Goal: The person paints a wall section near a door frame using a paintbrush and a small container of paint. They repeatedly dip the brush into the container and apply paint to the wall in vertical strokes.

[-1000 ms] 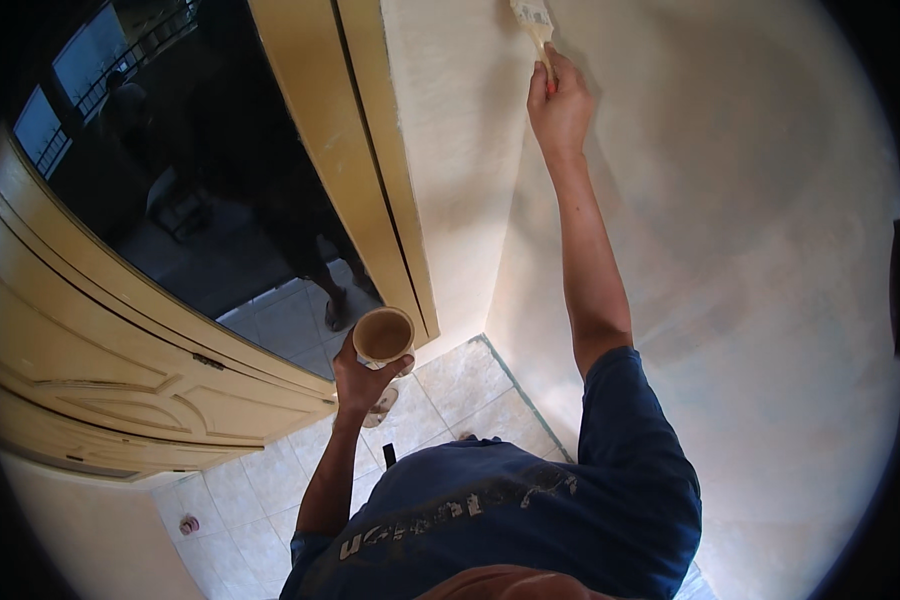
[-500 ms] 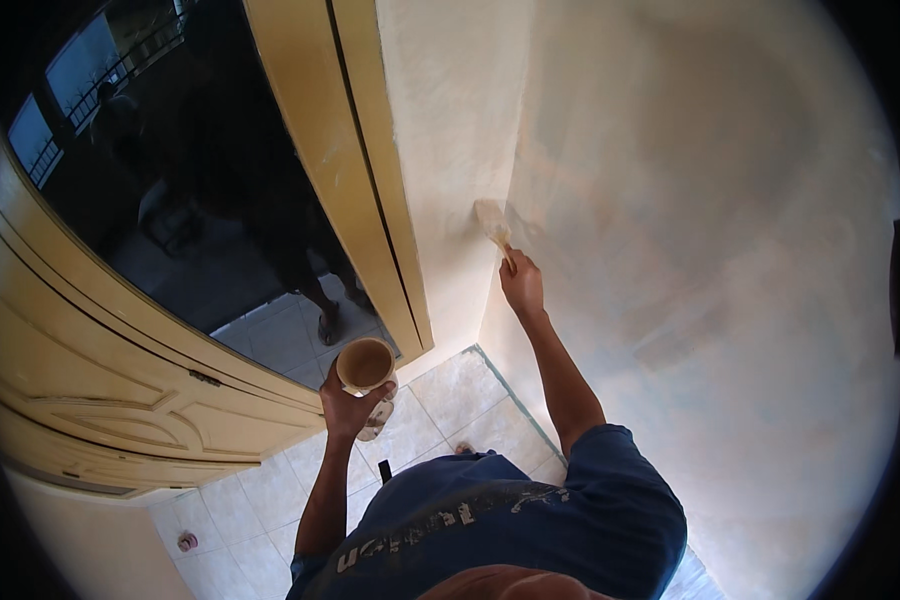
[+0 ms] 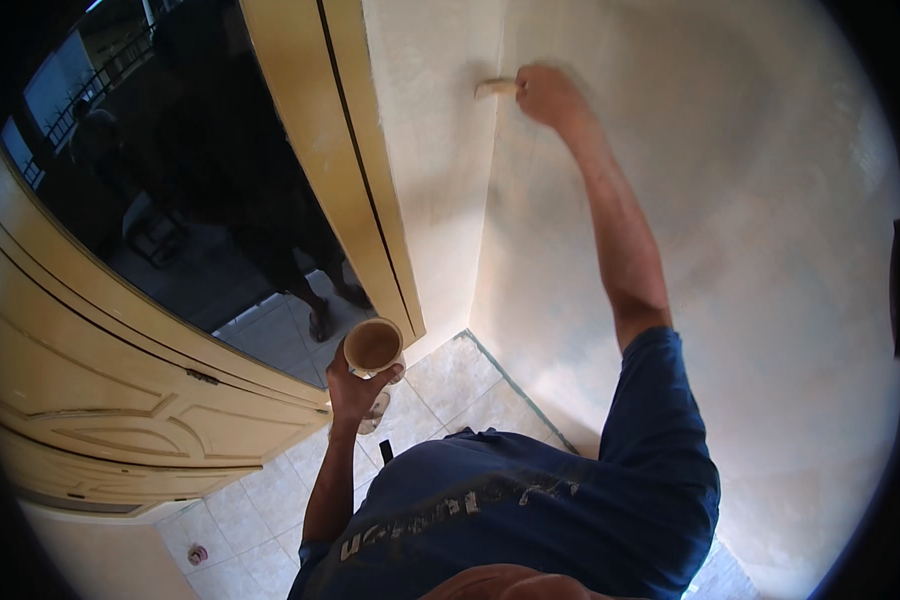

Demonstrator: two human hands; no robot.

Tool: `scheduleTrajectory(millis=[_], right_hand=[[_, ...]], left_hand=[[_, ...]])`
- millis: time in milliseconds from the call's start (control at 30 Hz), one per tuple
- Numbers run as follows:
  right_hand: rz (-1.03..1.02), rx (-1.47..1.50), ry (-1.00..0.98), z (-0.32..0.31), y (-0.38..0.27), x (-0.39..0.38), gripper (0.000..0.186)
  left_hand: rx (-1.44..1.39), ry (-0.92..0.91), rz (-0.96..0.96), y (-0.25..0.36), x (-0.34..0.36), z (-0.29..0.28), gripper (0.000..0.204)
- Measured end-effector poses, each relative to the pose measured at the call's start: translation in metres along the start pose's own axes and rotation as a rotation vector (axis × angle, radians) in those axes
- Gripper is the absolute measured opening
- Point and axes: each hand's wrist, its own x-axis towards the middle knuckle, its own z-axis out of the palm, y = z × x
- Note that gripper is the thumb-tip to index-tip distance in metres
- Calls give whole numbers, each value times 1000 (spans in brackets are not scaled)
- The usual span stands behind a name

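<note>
My left hand point(image 3: 348, 388) is wrapped round a cup point(image 3: 374, 346) with a pale rim, held upright with a brownish content inside. Up at the wall corner, my right hand point(image 3: 553, 97) is closed on the handle of a paintbrush point(image 3: 494, 89). The brush's bristles touch the narrow wall strip point(image 3: 432, 150) left of the corner. To the right spreads a broad wall point(image 3: 730, 250) with patchy beige and greyish smears.
A yellowish wooden door point(image 3: 120, 380) with a dark reflective glass panel point(image 3: 190, 180) stands at left, close to the cup. Pale tiles point(image 3: 260, 510) cover the floor. A small round pinkish object point(image 3: 198, 553) lies at lower left.
My right hand has carried the brush upward along the wall corner, the arm stretching farther out. My left hand with the cup has risen slightly and shifted a little right.
</note>
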Motion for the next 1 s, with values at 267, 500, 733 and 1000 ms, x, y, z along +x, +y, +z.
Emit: scheduleTrajectory(millis=[267, 500, 733, 1000], right_hand=[[-208, 59, 568, -103, 9, 42, 24], [-8, 346, 732, -57, -31, 35, 18], [94, 400, 567, 146, -42, -102, 28], [294, 539, 86, 297, -52, -252, 15]], left_hand=[[-13, 31, -8, -6, -10, -15, 77], [-72, -10, -9, -8, -16, -18, 76], [-115, 2, -23, -6, -24, -22, 82], [-108, 24, -26, -8, -35, -31, 84]])
